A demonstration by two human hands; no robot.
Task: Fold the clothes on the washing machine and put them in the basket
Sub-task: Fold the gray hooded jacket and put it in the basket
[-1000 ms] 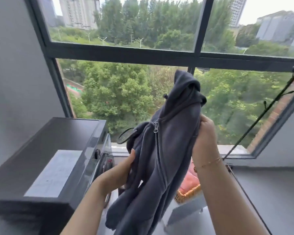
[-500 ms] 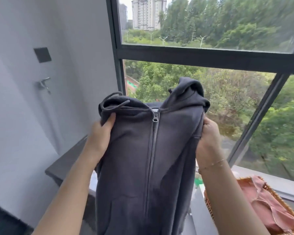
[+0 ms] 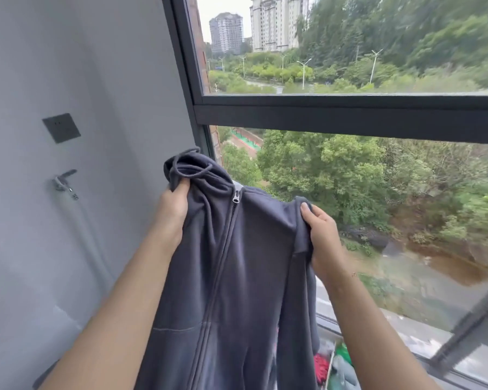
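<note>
From the head camera I see the dark grey zip hoodie (image 3: 237, 277) hanging at centre; the left hand (image 3: 171, 218) grips its bunched hood at 10 o'clock, the right hand (image 3: 323, 237) pinches its shoulder at 2 o'clock.

The hoodie (image 3: 237, 277) is soft, matt grey fleece-like cloth with a dull metal zip pull (image 3: 236, 197) and a cloth drawcord (image 3: 192, 172); the wall (image 3: 68, 80) looks smooth, matt painted; the window frame (image 3: 350, 116) is dark matt metal
</note>
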